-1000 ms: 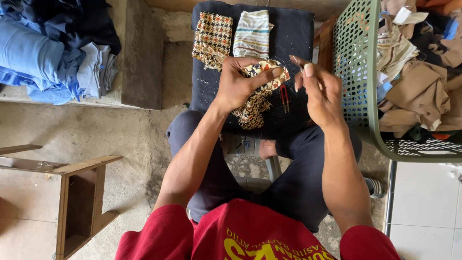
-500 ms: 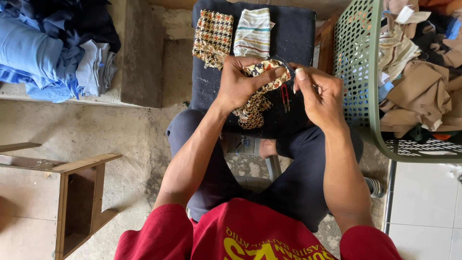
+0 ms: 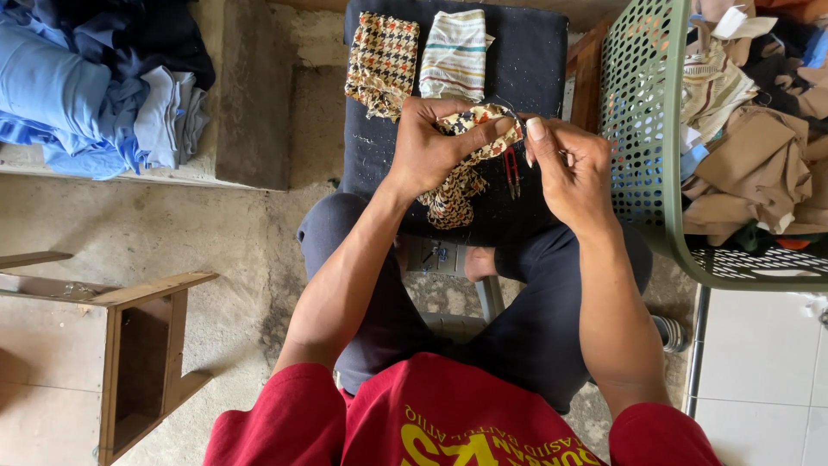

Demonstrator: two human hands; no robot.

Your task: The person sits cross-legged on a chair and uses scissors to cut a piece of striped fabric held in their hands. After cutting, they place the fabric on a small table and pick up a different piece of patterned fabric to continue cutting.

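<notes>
- A green perforated plastic basket [image 3: 642, 129] of cloth scraps [image 3: 750, 164] sat at the frame's right.
- Folded blue garments [image 3: 78, 86] lay upper left.
- A wooden stool [image 3: 129, 345] stood lower left.
- Two folded patterned cloths [image 3: 418, 56] lay side by side on a dark cushion [image 3: 535, 60], top centre.

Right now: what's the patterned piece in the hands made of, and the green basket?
Patterned piece: looks like thin woven cloth, matte, printed brown and cream; it hangs limp and folds under the left hand, with the right hand at its edge. Green basket: likely moulded plastic, slightly glossy, with regular round holes and a smooth rolled rim.
</notes>
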